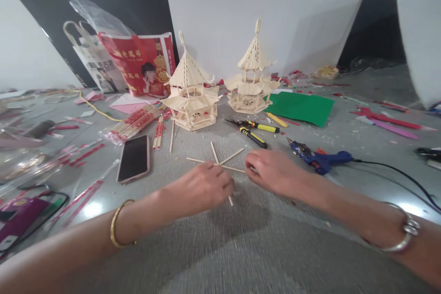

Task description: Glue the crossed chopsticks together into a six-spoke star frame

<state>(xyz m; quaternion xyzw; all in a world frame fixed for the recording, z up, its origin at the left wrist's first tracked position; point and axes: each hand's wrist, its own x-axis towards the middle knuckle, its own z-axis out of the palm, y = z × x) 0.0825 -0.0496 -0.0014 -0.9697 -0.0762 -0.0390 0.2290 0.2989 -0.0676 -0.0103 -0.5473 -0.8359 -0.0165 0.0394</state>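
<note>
Thin wooden sticks, like chopsticks, cross in a star (217,156) on the grey work surface. My left hand (210,184) lies over the star's near left part. Its fingers are bent down and closed around the sticks, and one stick end shows below them. At the star's right side, my right hand (270,170) has curled fingers, with thumb and fingertips pinched at the end of one stick (236,169). Behind the star stand two small wooden-stick pagodas, the left pagoda (193,101) and the right pagoda (251,87).
Black and yellow pliers (255,131) and a blue glue gun (320,160) with a cord lie to the right. A phone (134,158) and packed chopsticks (134,121) are on the left. Green sheet (299,106), red bag (141,64) and paper scraps stand further back.
</note>
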